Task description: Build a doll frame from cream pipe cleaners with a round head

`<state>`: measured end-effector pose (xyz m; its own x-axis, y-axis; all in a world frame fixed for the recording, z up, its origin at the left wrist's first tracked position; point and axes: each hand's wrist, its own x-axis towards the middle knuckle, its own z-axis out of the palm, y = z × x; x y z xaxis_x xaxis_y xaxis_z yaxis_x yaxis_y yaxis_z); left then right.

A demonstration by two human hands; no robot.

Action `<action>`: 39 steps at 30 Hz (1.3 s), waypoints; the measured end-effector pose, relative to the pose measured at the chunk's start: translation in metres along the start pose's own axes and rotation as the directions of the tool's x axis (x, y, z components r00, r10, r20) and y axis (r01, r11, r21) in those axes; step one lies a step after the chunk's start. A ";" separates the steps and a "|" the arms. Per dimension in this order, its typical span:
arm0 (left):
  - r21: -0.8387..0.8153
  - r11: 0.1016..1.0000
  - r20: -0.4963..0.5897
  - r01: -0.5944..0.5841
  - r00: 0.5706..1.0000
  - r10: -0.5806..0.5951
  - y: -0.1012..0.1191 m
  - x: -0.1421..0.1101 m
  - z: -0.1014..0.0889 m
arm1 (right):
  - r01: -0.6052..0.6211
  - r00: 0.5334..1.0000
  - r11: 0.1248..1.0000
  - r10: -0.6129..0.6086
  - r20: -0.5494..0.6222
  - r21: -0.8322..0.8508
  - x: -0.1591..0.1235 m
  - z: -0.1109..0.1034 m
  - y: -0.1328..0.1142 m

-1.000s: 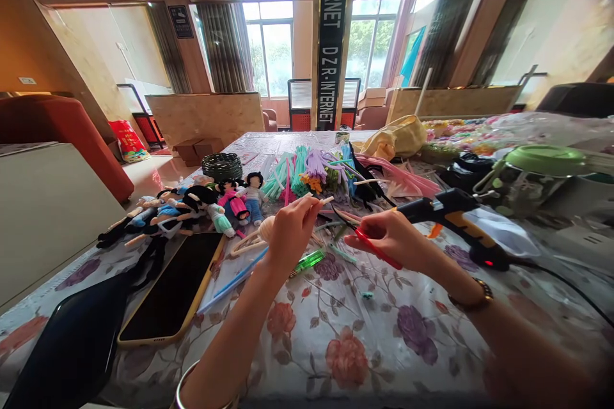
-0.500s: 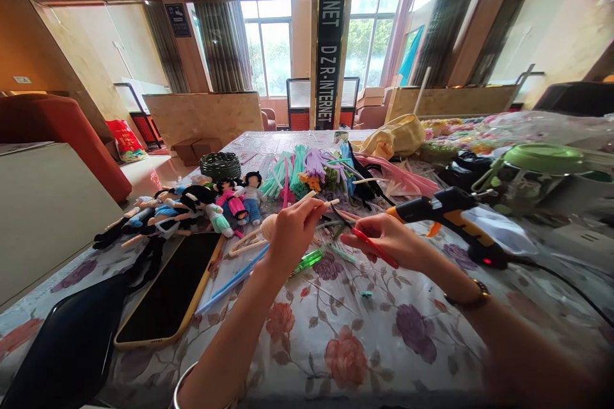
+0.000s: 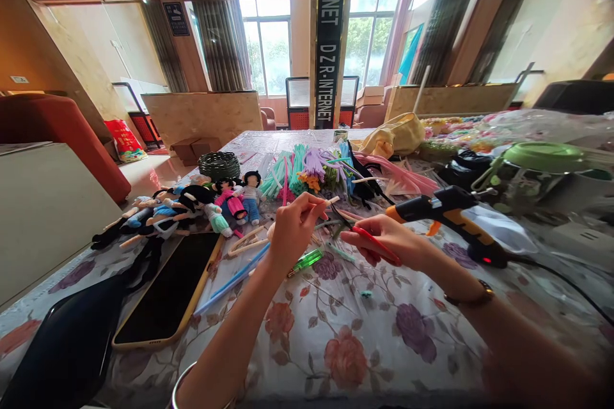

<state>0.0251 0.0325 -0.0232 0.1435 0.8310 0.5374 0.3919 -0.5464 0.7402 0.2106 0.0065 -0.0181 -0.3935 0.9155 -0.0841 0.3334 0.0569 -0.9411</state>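
Observation:
Between the fingertips of my left hand (image 3: 295, 225) is a short cream pipe cleaner (image 3: 332, 201), its end poking out to the right. My right hand (image 3: 396, 241) grips red-handled scissors (image 3: 377, 246), and their dark blades point up-left at the pipe cleaner's end. Whether the blades touch it I cannot tell. Below the left hand lies a green transparent object (image 3: 308, 260). Loose cream pipe cleaners (image 3: 245, 244) and blue pipe cleaners (image 3: 235, 280) rest to the left of it. My left fingers partly hide the held piece.
A glue gun (image 3: 448, 220) with a lit red light stands right, its cord trailing off. Bundled pipe cleaners (image 3: 292, 169) lie ahead. Several dolls (image 3: 233, 198), a woven basket (image 3: 219, 166) and a phone (image 3: 170, 291) are left. A green-lidded jar (image 3: 542, 160) stands right.
The cream pipe cleaner's end that stuck up behind my left fingers no longer shows. My left hand has shifted very slightly; the right hand with the scissors stays almost in place.

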 end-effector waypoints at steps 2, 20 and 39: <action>0.005 1.000 0.008 -0.009 1.000 0.008 0.000 -0.001 0.000 | 0.000 1.000 1.000 0.001 -0.016 0.014 0.000 0.001 -0.001; 0.279 0.895 -0.056 -0.348 0.924 0.377 -0.011 -0.002 0.001 | -0.001 1.000 0.998 0.000 -0.023 -0.062 0.004 0.002 0.006; 0.209 0.954 -0.122 -0.214 0.962 0.243 -0.002 -0.003 0.001 | 0.017 0.998 1.000 -0.017 -0.054 -0.003 0.002 0.005 0.003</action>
<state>0.0249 0.0312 -0.0269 0.1226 0.6544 0.7462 0.5328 -0.6777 0.5068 0.2064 0.0064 -0.0231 -0.3522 0.9346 -0.0498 0.3289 0.0738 -0.9415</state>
